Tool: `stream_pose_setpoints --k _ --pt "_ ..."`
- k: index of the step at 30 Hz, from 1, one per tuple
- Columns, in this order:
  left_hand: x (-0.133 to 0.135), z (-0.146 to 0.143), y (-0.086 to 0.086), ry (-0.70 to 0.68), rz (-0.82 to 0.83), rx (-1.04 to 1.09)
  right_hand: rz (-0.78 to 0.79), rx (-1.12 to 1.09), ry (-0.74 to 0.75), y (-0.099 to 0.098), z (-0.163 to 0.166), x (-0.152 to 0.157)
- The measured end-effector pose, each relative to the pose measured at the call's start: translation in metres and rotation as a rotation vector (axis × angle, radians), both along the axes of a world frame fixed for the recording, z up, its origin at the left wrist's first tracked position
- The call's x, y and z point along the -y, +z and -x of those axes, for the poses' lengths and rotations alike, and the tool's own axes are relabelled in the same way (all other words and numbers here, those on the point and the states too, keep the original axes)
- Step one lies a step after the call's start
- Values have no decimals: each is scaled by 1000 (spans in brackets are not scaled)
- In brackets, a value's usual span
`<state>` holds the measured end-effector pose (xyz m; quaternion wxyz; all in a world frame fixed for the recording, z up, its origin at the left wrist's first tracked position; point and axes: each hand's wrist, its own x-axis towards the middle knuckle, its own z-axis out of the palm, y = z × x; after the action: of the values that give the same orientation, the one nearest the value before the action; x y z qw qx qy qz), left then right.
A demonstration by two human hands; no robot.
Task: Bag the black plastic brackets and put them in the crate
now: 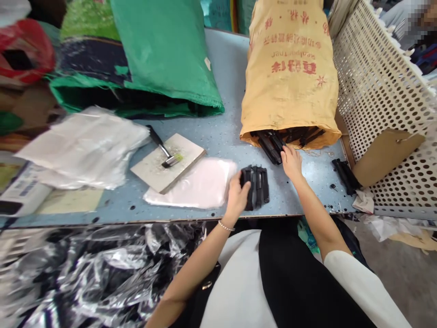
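Observation:
My left hand is curled round a bundle of black sticks lying side by side on the blue table. My right hand reaches into the mouth of a yellow-brown paper sack lying on its side. Its fingers close on black sticks that poke out of the sack. A flat pink-white plastic bag lies just left of the bundle.
A beige tile with a black-handled tool sits left of centre. Crumpled clear bags and a green sack lie further left. A perforated white basket stands right, with more black sticks beside it. Clear plastic hangs below the table edge.

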<state>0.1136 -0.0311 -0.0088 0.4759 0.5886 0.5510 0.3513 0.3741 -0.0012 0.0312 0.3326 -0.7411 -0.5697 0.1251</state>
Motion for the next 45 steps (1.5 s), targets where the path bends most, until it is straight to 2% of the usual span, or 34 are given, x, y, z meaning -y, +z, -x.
stream_pose_setpoints --k 2,5,8,11,13,16,17,19,21,23,25,27,29,31,33,36,38,41,45 --pt "6 -11 -8 -79 -89 -125 50 -15 -30 -3 -16 -5" --pt "7 -18 -9 -126 -173 -217 104 -51 -46 0 -33 3" --pt "4 -13 3 -111 -259 -196 110 -124 -84 5 -48 25" --pt "4 -9 22 -69 -304 -38 76 -242 -163 9 -54 58" --pt "7 -17 38 -102 -195 177 31 -314 -222 11 -44 85" --pt "8 -43 66 -223 142 644 -37 -402 -252 17 -10 123" --pt "8 -52 76 -248 243 796 -47 -436 -209 21 4 133" --pt "8 -64 95 -247 377 989 -39 -473 -3 33 27 145" --pt "8 -67 109 -218 449 1019 -84 -427 198 48 39 146" --pt "12 -62 118 -248 532 988 -241 -269 218 61 38 137" --pt "17 -53 122 -349 658 977 -415 -6 176 70 29 121" --pt "22 -45 122 -461 820 971 -508 280 249 72 19 102" --pt "27 -41 122 -509 965 969 -548 464 360 68 14 83" --pt "29 -39 120 -464 1018 976 -569 532 404 64 16 68" --pt "28 -36 118 -342 973 965 -558 518 385 61 26 61" --pt "21 -29 112 -132 862 933 -510 408 344 58 50 70" --pt "15 -24 107 -20 799 946 -541 373 421 52 68 84" --pt "12 -19 102 43 732 952 -664 395 562 36 95 100" --pt "18 -19 100 106 602 844 -745 363 533 21 113 95"
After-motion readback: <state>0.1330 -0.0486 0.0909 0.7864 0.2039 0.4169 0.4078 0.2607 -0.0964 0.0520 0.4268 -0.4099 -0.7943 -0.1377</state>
